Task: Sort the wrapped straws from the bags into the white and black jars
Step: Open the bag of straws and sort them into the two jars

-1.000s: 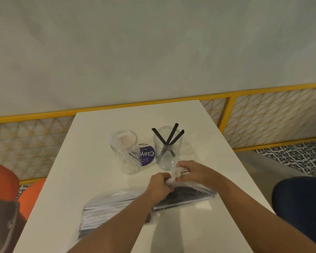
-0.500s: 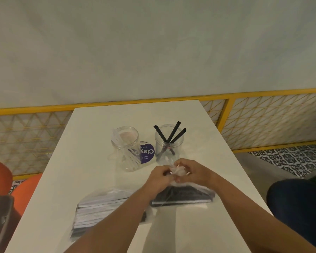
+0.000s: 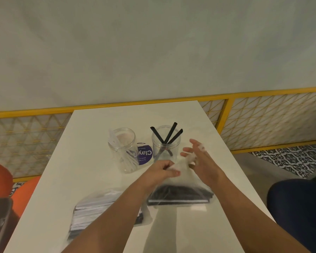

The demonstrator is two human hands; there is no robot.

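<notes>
Two clear jars stand mid-table: the left jar (image 3: pixel 124 152) holds white wrapped straws, the right jar (image 3: pixel 165 145) holds three black straws (image 3: pixel 169 134). In front of them a clear bag of black straws (image 3: pixel 180 196) is lifted by its top. My left hand (image 3: pixel 162 170) pinches the bag's crumpled top edge. My right hand (image 3: pixel 199 157) has its fingers spread just right of that edge, touching the plastic, holding nothing. A second bag of white straws (image 3: pixel 97 209) lies flat at the near left, partly under my left forearm.
A purple round sticker or lid (image 3: pixel 144 154) lies between the jars. The white table (image 3: pixel 91 136) ends at a yellow lattice rail (image 3: pixel 263 123) along the wall. An orange seat (image 3: pixel 0 179) is at the left, a dark-clad knee (image 3: pixel 297 207) at the right.
My right hand has let go of the bag's top and spread its fingers, moving right and up. My left hand still pinches the top. The bag's mouth has loosened.
</notes>
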